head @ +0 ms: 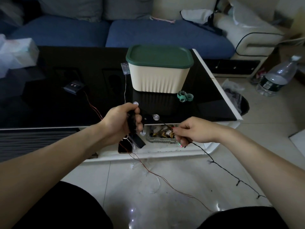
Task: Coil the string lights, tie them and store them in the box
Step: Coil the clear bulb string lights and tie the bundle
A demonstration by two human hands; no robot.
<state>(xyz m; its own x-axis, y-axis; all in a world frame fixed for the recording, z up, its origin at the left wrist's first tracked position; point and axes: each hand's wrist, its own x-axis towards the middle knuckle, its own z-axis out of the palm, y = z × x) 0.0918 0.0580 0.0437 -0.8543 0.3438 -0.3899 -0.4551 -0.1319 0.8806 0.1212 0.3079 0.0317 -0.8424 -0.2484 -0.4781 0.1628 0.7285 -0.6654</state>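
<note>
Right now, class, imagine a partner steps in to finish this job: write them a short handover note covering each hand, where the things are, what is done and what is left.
Left hand: its grip is closed round a dark coil of string lights, a few clear bulbs sticking out.
Right hand: pinches the loose black wire, which trails off over the floor.
Box: on the black table, green lid on.
Green ties: on the table by the box.
Done: part of the strand coiled.
Left: coil the trailing wire, tie the bundle, open the box, store it. Other thin wires on the floor are not yet coiled.
</note>
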